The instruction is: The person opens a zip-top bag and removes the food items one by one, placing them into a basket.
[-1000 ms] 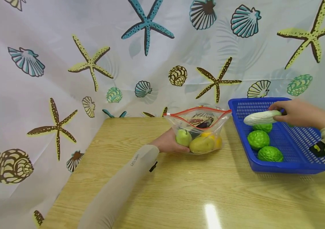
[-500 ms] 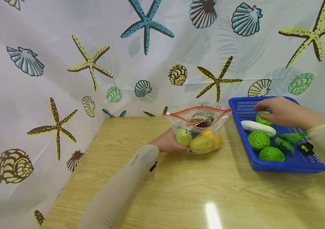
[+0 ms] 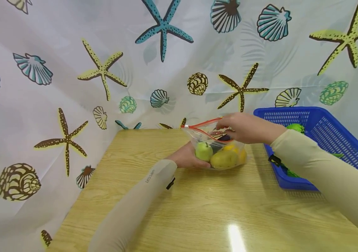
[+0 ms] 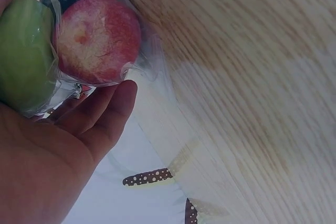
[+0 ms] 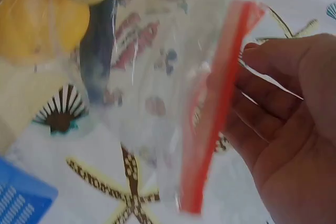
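Note:
A clear zip bag (image 3: 198, 134) with a red zip strip stands on the table, its mouth parted. Inside are a green pear (image 3: 203, 151), a yellowish-green mango (image 3: 224, 160), an orange fruit (image 3: 242, 156), a dark eggplant (image 3: 224, 138) and a red apple (image 4: 98, 39). My left hand (image 3: 187, 156) grips the bag's lower left side, thumb in front and fingers round behind. My right hand (image 3: 245, 127) is at the right of the bag's mouth. In the right wrist view, its loosely bent fingers reach behind the red strip (image 5: 212, 124), with the thumb apart; nothing is visibly pinched.
A blue plastic basket (image 3: 321, 113) stands on the right of the wooden table (image 3: 191, 206), holding bumpy green produce (image 3: 296, 127). My right forearm crosses over it and hides most of its contents. A shell-patterned curtain (image 3: 172, 80) hangs behind.
My right hand laid a white bumpy gourd in the basket, let go, and moved left to the bag's mouth. The left hand keeps its grip on the bag.

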Demonstrator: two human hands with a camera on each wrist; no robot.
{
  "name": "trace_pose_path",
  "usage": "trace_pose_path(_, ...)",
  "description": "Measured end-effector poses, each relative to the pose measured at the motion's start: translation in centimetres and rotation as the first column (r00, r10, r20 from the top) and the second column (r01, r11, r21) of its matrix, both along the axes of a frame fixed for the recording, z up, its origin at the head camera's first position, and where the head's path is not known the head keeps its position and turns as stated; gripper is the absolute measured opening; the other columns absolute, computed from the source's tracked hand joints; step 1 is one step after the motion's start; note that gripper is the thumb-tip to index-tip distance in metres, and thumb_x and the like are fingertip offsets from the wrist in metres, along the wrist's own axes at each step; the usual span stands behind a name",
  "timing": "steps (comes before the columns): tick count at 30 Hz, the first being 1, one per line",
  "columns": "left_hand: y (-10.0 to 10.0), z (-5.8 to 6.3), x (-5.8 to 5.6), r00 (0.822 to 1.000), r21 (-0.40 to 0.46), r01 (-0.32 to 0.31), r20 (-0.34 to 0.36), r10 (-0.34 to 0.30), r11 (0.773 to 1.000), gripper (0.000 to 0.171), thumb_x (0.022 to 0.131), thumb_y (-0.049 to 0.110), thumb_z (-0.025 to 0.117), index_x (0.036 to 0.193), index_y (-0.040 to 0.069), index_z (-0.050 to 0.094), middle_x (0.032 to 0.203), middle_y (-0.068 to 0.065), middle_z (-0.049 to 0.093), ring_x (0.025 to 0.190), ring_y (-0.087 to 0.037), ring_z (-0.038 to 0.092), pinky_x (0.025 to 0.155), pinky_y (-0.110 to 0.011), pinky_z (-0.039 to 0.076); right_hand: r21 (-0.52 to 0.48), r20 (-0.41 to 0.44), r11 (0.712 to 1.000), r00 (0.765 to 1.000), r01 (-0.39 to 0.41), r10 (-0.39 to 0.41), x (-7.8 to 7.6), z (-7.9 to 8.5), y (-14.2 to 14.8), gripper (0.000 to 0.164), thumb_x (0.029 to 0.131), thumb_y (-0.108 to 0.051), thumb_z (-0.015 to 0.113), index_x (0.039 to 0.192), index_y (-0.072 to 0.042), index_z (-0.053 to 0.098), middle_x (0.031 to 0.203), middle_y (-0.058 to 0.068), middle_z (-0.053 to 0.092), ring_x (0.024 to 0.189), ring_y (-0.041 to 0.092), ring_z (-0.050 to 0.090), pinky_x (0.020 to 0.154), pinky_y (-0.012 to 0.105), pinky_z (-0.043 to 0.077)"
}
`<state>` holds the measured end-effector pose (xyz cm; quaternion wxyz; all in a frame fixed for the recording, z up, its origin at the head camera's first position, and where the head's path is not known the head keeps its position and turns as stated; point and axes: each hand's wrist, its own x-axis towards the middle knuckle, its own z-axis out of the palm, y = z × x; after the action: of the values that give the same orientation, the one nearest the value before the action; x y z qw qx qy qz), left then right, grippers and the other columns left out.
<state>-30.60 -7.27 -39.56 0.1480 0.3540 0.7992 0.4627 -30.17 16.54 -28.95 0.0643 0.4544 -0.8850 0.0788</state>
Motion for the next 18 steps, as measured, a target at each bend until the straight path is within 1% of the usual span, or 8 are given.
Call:
trace_pose_path(3,-0.1,-0.1,-0.1,1.000,0.006,0.006,0.008,-0.006,1.000,0.084,0.069,0.010,0.085,0.139,0.012,0.038,0.127,-0.004,0.052,0.104,-0.012,0.049,0.093,-0.034,0.043,0.047,0.089,0.998,0.995,-0.041,0.037,-1.2,-1.2,-1.7,0.028,0.086,0.003,0.060,0.109,-0.012,0.068,0.101,0.004,0.068,0.089,0.017,0.060,0.073,0.039,0.054)
trace_pose_path(6,0.0,-0.5,-0.1,1.000,0.012,0.014,0.011,-0.014,1.000,0.076,0.069,0.009,0.084,0.133,0.012,0.043,0.118,-0.002,0.055,0.098,-0.012,0.052,0.087,-0.031,0.046,0.081,0.195,0.995,0.980,-0.059,0.043,-1.7,-2.1,-2.5,0.034,0.082,0.005,0.062,0.110,-0.012,0.066,0.103,0.004,0.068,0.087,0.016,0.060,0.073,0.038,0.055)
trace_pose_path(8,0.0,-0.6,-0.2,1.000,0.014,0.015,0.005,-0.015,1.000,0.071,0.069,0.008,0.084,0.129,0.011,0.046,0.115,-0.001,0.057,0.096,-0.012,0.053,0.085,-0.030,0.047,0.092,0.231,0.993,0.972,-0.073,0.050,-2.0,-2.4,-2.8,0.034,0.079,0.003,0.065,0.108,-0.014,0.066,0.100,0.002,0.068,0.082,0.012,0.060,0.072,0.036,0.054)
trace_pose_path(11,0.0,-0.7,-0.3,1.000,0.001,-0.002,-0.012,0.002,1.000,0.068,0.069,0.010,0.085,0.125,0.012,0.048,0.112,0.000,0.057,0.094,-0.012,0.054,0.084,-0.029,0.047,0.108,0.271,0.991,0.961,-0.083,0.051,-2.2,-2.7,-3.2,0.029,0.078,-0.004,0.067,0.102,-0.020,0.065,0.091,-0.004,0.069,0.071,0.008,0.057,0.067,0.034,0.052)
trace_pose_path(13,-0.1,-0.6,-0.3,1.000,-0.015,-0.018,-0.017,0.018,1.000,0.068,0.068,0.011,0.086,0.125,0.012,0.048,0.111,0.001,0.057,0.094,-0.012,0.053,0.084,-0.029,0.047,0.114,0.296,0.990,0.954,-0.086,0.049,-2.4,-3.0,-3.6,0.027,0.078,-0.007,0.068,0.101,-0.022,0.065,0.089,-0.007,0.068,0.073,0.007,0.057,0.067,0.032,0.052)
trace_pose_path(15,-0.1,-0.5,-0.2,0.999,-0.027,-0.026,-0.023,0.025,0.999,0.069,0.068,0.011,0.086,0.125,0.011,0.048,0.110,0.001,0.057,0.094,-0.012,0.053,0.085,-0.030,0.046,0.116,0.333,0.990,0.942,-0.084,0.041,-2.3,-3.3,-3.9,0.026,0.080,-0.009,0.068,0.102,-0.022,0.065,0.091,-0.008,0.068,0.079,0.007,0.059,0.071,0.033,0.053)
trace_pose_path(18,-0.2,-0.4,-0.1,0.999,-0.033,-0.018,-0.028,0.017,0.999,0.070,0.068,0.010,0.085,0.127,0.009,0.047,0.112,0.001,0.057,0.096,-0.012,0.052,0.089,-0.030,0.044,0.121,0.354,0.989,0.934,-0.088,0.040,-2.3,-3.8,-4.4,0.023,0.081,-0.011,0.069,0.102,-0.020,0.066,0.097,-0.007,0.067,0.089,0.009,0.060,0.077,0.033,0.053)
